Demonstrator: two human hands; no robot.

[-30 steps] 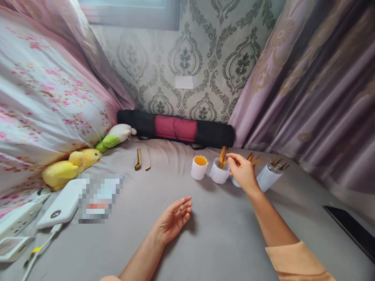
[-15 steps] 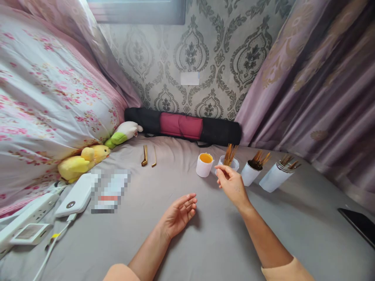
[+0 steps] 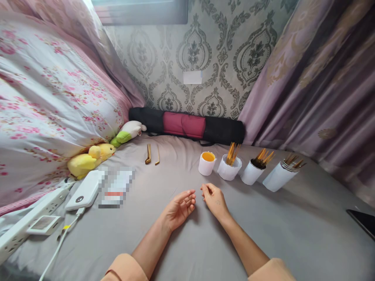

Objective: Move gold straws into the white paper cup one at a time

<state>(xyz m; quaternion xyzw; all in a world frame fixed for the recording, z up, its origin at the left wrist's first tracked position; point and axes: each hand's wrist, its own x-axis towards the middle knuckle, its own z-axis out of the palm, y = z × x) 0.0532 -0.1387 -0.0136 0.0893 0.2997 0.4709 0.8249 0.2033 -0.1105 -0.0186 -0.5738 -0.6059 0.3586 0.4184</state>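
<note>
My left hand (image 3: 178, 208) rests on the grey bed sheet (image 3: 187, 249), fingers loosely spread, holding nothing. My right hand (image 3: 212, 199) lies just to its right, fingers curled loosely, nothing visible in it. Beyond them stands a row of white cups: one with an orange inside (image 3: 206, 163), one holding gold cutlery (image 3: 229, 167), another with gold handles (image 3: 253, 170), and a tilted one (image 3: 279, 175). Two gold utensils (image 3: 152, 154) lie loose on the sheet to the left.
Yellow (image 3: 86, 158) and white-green (image 3: 129, 132) plush toys lean against floral bedding on the left. A white power bank (image 3: 85, 191), power strip (image 3: 26, 224) and cable sit front left. A black-and-red roll bag (image 3: 187, 125) lines the wall. A dark phone (image 3: 363, 222) lies far right.
My right hand has drawn back from the cutlery cups toward me and now rests beside the left hand. The left hand has stayed in place.
</note>
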